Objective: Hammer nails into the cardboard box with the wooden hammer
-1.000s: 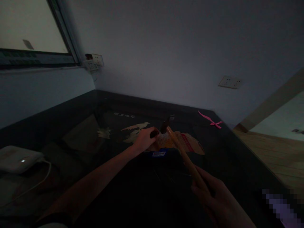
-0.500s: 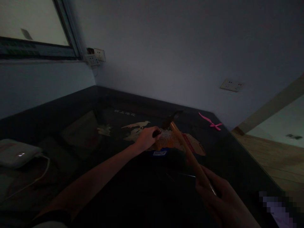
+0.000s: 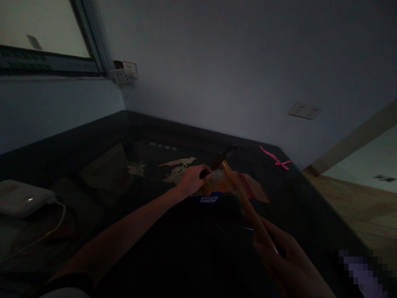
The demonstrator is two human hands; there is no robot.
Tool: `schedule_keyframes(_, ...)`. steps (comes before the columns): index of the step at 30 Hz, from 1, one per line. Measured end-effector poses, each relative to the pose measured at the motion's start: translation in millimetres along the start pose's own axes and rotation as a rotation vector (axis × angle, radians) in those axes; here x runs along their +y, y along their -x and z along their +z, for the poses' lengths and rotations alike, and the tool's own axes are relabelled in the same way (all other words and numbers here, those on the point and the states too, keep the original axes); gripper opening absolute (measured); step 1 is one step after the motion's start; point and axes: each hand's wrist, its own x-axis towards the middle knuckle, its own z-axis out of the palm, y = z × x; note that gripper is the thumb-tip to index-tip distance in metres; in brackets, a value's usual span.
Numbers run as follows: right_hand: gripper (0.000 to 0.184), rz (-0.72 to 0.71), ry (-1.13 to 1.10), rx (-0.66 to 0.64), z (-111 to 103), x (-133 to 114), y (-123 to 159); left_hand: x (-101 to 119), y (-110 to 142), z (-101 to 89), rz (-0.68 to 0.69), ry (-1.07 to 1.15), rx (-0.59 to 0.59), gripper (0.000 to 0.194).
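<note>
My right hand (image 3: 283, 256) is wrapped round the wooden handle of a hammer (image 3: 243, 194). The dark head of the hammer is raised at an angle, close to the fingers of my left hand. My left hand (image 3: 194, 180) is closed at the left end of a package (image 3: 217, 182) with clear and orange parts and a blue label (image 3: 209, 199). What its fingers pinch is too dark to make out. A brownish piece with a red band (image 3: 252, 188) sticks out behind the hammer handle. Both hands are over the dark tabletop (image 3: 155, 128).
A pink ribbon (image 3: 281, 163) lies near the table's far right corner. At the left is a white device (image 3: 23, 198) with a white cable. Walls border the table on the far and left sides, with sockets (image 3: 303, 111) on them. A blurred purple patch (image 3: 362, 273) shows lower right.
My right hand and the hammer have shifted very slightly left. My left hand stays at the package.
</note>
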Motion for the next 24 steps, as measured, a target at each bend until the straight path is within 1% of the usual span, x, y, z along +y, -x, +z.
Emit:
schedule_keyframes(2,0.063,0.006,0.003,-0.016,0.7,-0.5,-0.4,0.4,0.0,-0.3,-0.011,-0.029,-0.007,0.011)
schedule_keyframes(6,0.064,-0.027,0.004,0.105,0.0,-0.1,1.4,1.4,0.1,-1.1,-0.006,-0.020,-0.010,0.010)
schedule_keyframes(8,0.064,-0.039,0.010,0.121,-0.9,-0.5,2.4,2.1,0.1,-1.4,0.000,-0.006,-0.009,0.009)
schedule_keyframes(15,0.064,0.010,-0.003,0.054,3.9,-2.5,2.5,1.0,-0.3,-0.3,-0.055,-0.035,-0.028,0.010)
schedule_keyframes(21,0.065,0.002,-0.007,0.102,-0.3,0.9,2.9,-0.7,0.1,0.7,0.002,-0.002,-0.003,0.010)
schedule_keyframes(24,0.063,-0.026,0.021,0.039,-1.9,2.0,0.2,1.2,0.4,-0.8,-0.029,-0.027,-0.027,0.010)
